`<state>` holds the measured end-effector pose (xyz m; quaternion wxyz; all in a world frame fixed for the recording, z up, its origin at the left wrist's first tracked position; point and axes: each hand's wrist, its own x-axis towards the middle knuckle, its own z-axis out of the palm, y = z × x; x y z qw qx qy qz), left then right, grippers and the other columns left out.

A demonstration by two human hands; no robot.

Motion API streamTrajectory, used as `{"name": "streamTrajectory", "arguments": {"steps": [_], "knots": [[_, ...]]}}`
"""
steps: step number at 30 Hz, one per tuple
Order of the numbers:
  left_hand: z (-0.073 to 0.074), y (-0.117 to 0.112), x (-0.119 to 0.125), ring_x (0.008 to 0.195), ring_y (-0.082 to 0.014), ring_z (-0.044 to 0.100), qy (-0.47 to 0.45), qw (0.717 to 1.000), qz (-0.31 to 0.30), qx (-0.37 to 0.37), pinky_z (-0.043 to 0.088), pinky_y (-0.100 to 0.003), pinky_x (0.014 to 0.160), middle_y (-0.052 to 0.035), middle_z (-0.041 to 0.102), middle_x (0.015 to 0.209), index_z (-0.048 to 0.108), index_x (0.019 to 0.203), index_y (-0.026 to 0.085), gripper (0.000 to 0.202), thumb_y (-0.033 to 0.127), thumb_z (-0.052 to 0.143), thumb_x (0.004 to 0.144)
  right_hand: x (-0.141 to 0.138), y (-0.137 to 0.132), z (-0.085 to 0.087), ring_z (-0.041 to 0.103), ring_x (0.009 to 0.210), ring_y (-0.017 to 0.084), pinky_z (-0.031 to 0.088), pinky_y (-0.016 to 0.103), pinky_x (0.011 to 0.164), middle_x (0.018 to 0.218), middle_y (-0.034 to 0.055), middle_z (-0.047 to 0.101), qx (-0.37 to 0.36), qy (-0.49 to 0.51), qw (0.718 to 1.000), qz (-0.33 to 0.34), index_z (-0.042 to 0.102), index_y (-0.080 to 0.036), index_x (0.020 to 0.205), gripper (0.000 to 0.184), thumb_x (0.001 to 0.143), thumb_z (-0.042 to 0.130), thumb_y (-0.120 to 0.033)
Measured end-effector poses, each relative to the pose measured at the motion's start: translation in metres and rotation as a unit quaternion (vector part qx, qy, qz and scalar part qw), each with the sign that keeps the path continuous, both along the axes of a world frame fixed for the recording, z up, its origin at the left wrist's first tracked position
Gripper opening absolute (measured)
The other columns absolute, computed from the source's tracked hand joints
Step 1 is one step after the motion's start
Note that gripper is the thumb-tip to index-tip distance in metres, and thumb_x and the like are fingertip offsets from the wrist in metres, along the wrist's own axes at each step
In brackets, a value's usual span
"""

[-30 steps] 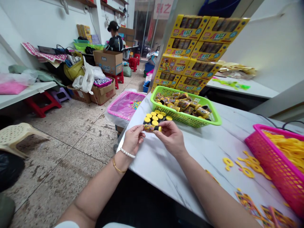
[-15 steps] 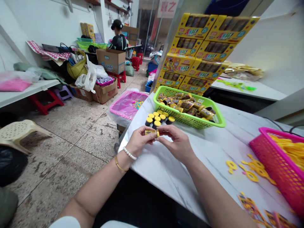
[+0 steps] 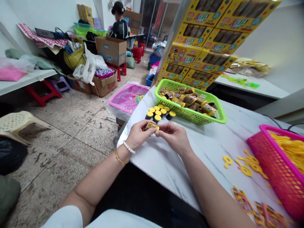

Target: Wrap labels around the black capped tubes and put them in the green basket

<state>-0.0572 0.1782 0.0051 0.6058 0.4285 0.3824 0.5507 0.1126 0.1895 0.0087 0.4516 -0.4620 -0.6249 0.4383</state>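
Note:
Both my hands meet over the near left corner of the white marble table (image 3: 209,148). My left hand (image 3: 137,135) and my right hand (image 3: 174,136) pinch a small yellow-labelled tube (image 3: 152,126) between their fingertips. Just beyond stands a cluster of black tubes with yellow caps (image 3: 158,112) upright on the table. Behind them a green basket (image 3: 215,117) holds several labelled tubes lying loose.
A pink basket (image 3: 273,160) of yellow plastic pieces stands at the right; loose yellow pieces (image 3: 239,164) and printed stickers (image 3: 251,205) lie near it. Yellow display boxes (image 3: 209,47) stack behind. A pink tray (image 3: 118,104) sits left of the table. A person (image 3: 119,23) sits far back.
The tube in my fingers has turned and sunk lower between both hands, which have shifted slightly toward the table edge. The view has tilted down a little.

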Motion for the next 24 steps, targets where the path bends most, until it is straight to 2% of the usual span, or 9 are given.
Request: {"name": "streamTrajectory", "arguments": {"steps": [2, 4, 6, 10, 14, 16, 20, 22, 24], "knots": [[0.0009, -0.0005, -0.0006, 0.061, -0.0099, 0.058, 0.000, 1.000, 0.003, -0.014, 0.046, -0.022, 0.059, -0.0022, 0.070, 0.074, 0.074, 0.097, 0.013, 0.031, 0.024, 0.084, 0.069, -0.0025, 0.0015, -0.0028, 0.072, 0.066, 0.018, 0.063, 0.037, 0.069, 0.077, 0.0033, 0.077, -0.033, 0.047, 0.998, 0.004, 0.073, -0.020, 0.083, 0.034, 0.063, 0.090, -0.043], [0.0004, -0.0006, -0.0021, 0.057, -0.0103, 0.059, -0.016, 0.999, 0.002, -0.051, 0.044, -0.022, 0.055, -0.0032, 0.070, 0.074, 0.072, 0.103, 0.014, 0.038, 0.030, 0.084, 0.071, -0.0024, 0.0023, -0.0034, 0.071, 0.066, 0.017, 0.063, 0.035, 0.069, 0.076, 0.0023, 0.076, -0.030, 0.061, 0.998, -0.003, 0.073, -0.021, 0.085, 0.035, 0.064, 0.090, -0.042], [-0.0014, 0.0000, -0.0035, 0.051, -0.0085, 0.056, -0.033, 0.996, -0.002, -0.081, 0.039, -0.021, 0.050, -0.0025, 0.068, 0.068, 0.072, 0.098, 0.013, 0.035, 0.036, 0.083, 0.074, -0.0002, 0.0024, -0.0024, 0.071, 0.065, 0.017, 0.063, 0.034, 0.068, 0.075, 0.0013, 0.076, -0.027, 0.060, 0.998, 0.000, 0.073, -0.022, 0.088, 0.034, 0.065, 0.089, -0.041], [-0.0047, 0.0012, -0.0041, 0.040, -0.0050, 0.045, -0.031, 0.993, -0.017, -0.113, 0.029, -0.019, 0.042, 0.0009, 0.057, 0.051, 0.066, 0.071, 0.012, 0.036, 0.045, 0.079, 0.077, 0.0048, 0.0014, 0.0000, 0.073, 0.065, 0.018, 0.064, 0.037, 0.069, 0.079, 0.0019, 0.077, -0.038, 0.062, 0.996, 0.053, 0.076, -0.023, 0.098, 0.037, 0.067, 0.089, -0.039], [-0.0037, 0.0009, -0.0037, 0.039, -0.0047, 0.046, -0.067, 0.986, -0.084, -0.128, 0.030, -0.018, 0.040, 0.0003, 0.058, 0.052, 0.064, 0.071, 0.013, 0.042, 0.053, 0.077, 0.077, 0.0049, -0.0002, -0.0023, 0.071, 0.056, 0.018, 0.065, 0.039, 0.060, 0.069, 0.0009, 0.074, -0.044, 0.100, 0.993, 0.046, 0.077, -0.023, 0.083, 0.026, 0.067, 0.089, -0.040], [-0.0024, 0.0006, -0.0043, 0.036, -0.0040, 0.044, -0.079, 0.983, -0.107, -0.126, 0.028, -0.017, 0.037, 0.0021, 0.057, 0.050, 0.063, 0.073, 0.013, 0.042, 0.052, 0.078, 0.076, 0.0034, -0.0013, -0.0040, 0.071, 0.057, 0.018, 0.066, 0.039, 0.060, 0.070, 0.0003, 0.074, -0.039, 0.109, 0.993, 0.036, 0.077, -0.024, 0.083, 0.026, 0.067, 0.089, -0.040], [-0.0006, 0.0005, -0.0057, 0.031, -0.0025, 0.035, -0.063, 0.977, -0.124, -0.159, 0.020, -0.017, 0.033, 0.0062, 0.050, 0.044, 0.059, 0.072, 0.014, 0.044, 0.054, 0.075, 0.079, -0.0005, -0.0043, -0.0055, 0.073, 0.074, 0.017, 0.067, 0.035, 0.068, 0.086, 0.0016, 0.073, 0.054, 0.072, 0.995, 0.039, 0.080, -0.026, 0.088, 0.021, 0.070, 0.088, -0.033], [0.0000, 0.0007, -0.0057, 0.031, -0.0024, 0.035, -0.070, 0.973, -0.137, -0.175, 0.021, -0.016, 0.033, 0.0062, 0.050, 0.044, 0.059, 0.073, 0.014, 0.045, 0.055, 0.073, 0.081, -0.0023, -0.0057, -0.0056, 0.071, 0.077, 0.017, 0.067, 0.033, 0.067, 0.087, 0.0015, 0.071, 0.102, 0.079, 0.991, 0.035, 0.081, -0.028, 0.083, 0.013, 0.072, 0.087, -0.029], [0.0005, 0.0009, -0.0054, 0.031, -0.0022, 0.037, -0.078, 0.970, -0.140, -0.185, 0.023, -0.015, 0.034, 0.0057, 0.051, 0.045, 0.060, 0.074, 0.013, 0.045, 0.055, 0.073, 0.081, -0.0037, -0.0066, -0.0051, 0.071, 0.079, 0.017, 0.067, 0.034, 0.065, 0.092, 0.0019, 0.071, 0.112, 0.083, 0.990, 0.034, 0.081, -0.030, 0.084, 0.009, 0.076, 0.084, -0.028]]}}
